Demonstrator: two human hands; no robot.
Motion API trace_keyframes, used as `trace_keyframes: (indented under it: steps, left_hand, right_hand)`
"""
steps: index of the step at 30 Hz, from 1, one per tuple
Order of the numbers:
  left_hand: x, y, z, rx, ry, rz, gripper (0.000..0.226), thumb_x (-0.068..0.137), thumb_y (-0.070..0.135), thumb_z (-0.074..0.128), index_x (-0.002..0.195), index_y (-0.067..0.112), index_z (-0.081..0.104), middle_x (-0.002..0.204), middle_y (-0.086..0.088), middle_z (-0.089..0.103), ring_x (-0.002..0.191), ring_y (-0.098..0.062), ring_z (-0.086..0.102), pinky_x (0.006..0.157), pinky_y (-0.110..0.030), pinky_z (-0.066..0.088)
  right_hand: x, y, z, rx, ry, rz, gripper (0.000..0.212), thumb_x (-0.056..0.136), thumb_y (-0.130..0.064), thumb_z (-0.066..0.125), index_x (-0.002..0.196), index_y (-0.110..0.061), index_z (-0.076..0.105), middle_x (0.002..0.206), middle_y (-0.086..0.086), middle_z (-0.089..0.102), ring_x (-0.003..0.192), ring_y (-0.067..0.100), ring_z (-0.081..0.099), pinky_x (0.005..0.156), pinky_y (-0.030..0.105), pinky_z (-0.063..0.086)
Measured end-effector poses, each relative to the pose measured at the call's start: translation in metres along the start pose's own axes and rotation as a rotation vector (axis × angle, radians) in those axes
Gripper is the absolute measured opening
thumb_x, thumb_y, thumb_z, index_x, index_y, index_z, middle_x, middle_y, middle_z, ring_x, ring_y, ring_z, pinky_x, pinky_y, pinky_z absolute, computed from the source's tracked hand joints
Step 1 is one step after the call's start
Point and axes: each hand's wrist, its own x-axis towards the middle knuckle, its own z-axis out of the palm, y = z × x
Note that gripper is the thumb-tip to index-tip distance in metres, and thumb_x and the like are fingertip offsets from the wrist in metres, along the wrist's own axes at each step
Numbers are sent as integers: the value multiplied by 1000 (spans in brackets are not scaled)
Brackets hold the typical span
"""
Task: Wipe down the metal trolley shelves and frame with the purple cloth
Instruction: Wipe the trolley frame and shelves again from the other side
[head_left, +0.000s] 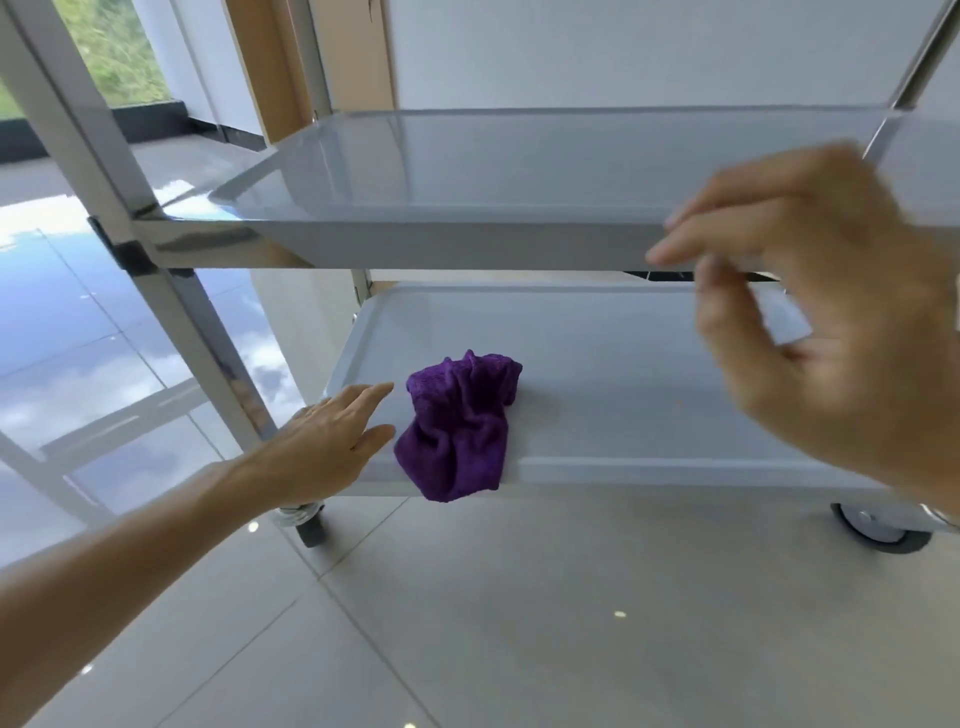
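Head view shows our left hand (332, 441) flat and released beside the purple cloth (460, 426), bunched on the trolley's bottom shelf (623, 374); our right hand (831, 312) hangs loose, holding nothing. Wiping seems paused; shelves and frame remain.

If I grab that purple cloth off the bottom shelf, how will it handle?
Likely floppy: the purple cloth lies crumpled in soft folds, one end drooping over the shelf edge. Probably light, since it holds that bunched shape. Its fuzzy surface should grip well, though it may slide on smooth metal.
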Motion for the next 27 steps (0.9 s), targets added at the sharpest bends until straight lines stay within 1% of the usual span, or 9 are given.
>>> trace_keyframes:
  steps: [3,6,12,14,16,19,22,24,27]
  left_hand:
    - [-7,-10,-3,64,-2,-19,47,107,24,38,154,19,31,158,-1,35,137,-25,44,111,-36,37]
    - [-9,-13,-6,85,-44,-22,46,106,10,40,151,19,36,153,-1,43,130,-22,50,101,-30,44]
    - [-25,-6,-19,-37,141,34,32,106,20,41,136,21,54,137,1,57,107,-13,54,84,-15,37]
    - [-37,-10,-15,198,116,59,34,106,21,43,139,20,48,138,1,55,115,-16,53,96,-20,39]
    - [-44,-14,-9,697,-15,72,45,103,28,45,146,14,39,147,-7,48,140,-31,38,122,-46,16]
    - [-42,-17,-22,1111,-149,11,60,100,34,55,150,9,35,152,-15,44,149,-45,17,113,-72,-10]
    - [-35,-21,-35,1215,-159,-12,41,91,29,66,128,14,57,111,-4,63,134,-37,43,118,-65,-1]
    - [-32,-22,-37,1216,-150,13,27,89,23,66,115,16,62,84,1,49,120,-29,51,117,-58,8]
    - [-29,-23,-37,1204,-126,39,24,86,23,68,109,17,62,83,2,51,114,-26,52,114,-53,15]
  right_hand:
    - [-14,-22,58,251,-332,141,19,96,-6,55,108,-10,69,110,2,62,104,23,58,90,36,48]
    - [-16,-21,124,359,-701,400,29,97,-27,58,126,-21,60,125,-5,56,119,16,50,103,40,43]
    - [-6,-11,219,285,-1059,426,101,70,-80,62,152,-48,13,165,1,9,151,28,5,122,50,12]
    - [-14,-14,234,209,-1174,346,118,56,-92,55,149,-53,-5,166,-1,-4,153,26,-7,122,53,2]
    - [-20,-15,241,219,-1188,334,124,48,-95,53,147,-56,-12,166,-2,-7,153,24,-9,122,52,-2]
    - [-24,-10,239,254,-1211,319,130,39,-95,57,142,-61,-16,166,-7,-9,152,18,-12,122,52,-6]
    - [-27,-13,235,231,-1241,274,137,36,-94,59,141,-60,-21,164,-10,-15,152,20,-16,122,54,-8]
    - [-33,-25,235,197,-1187,239,138,41,-92,61,146,-52,-19,164,-7,-15,152,24,-16,121,56,-7]
    - [-41,-63,245,88,-1048,160,131,57,-85,63,153,-39,-13,165,3,-10,151,34,-11,120,59,-7]
